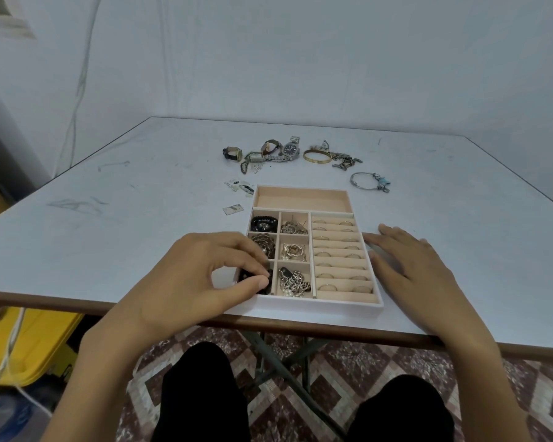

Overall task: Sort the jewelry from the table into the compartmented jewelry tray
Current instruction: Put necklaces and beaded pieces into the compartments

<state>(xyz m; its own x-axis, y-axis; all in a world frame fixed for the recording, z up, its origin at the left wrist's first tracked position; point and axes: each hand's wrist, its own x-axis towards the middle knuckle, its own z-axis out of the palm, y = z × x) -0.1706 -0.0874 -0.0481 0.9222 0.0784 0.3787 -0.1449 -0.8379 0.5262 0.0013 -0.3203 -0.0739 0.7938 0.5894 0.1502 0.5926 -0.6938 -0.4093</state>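
Observation:
The pink compartmented jewelry tray [300, 199] lies near the table's front edge. My left hand [189, 279] pinches a black beaded piece [249, 276] over the tray's front left compartment. My right hand [409, 266] rests flat on the table, its fingers straight against the tray's right wall. Chains and bracelets fill the small left compartments; several rings [328, 287] sit in the slotted section on the right. The long back compartment is bare. Behind the tray lie watches [289, 149], a gold bangle [316, 156], a chain heap [345, 159] and a silver charm bangle [369, 181].
Small earring cards [240, 188] and a loose card [233, 209] lie left of the tray's back corner. The white table [125, 193] has a brown front edge. Under it are folding legs, a patterned floor, my dark-clad knees and a yellow bin [29, 339] at left.

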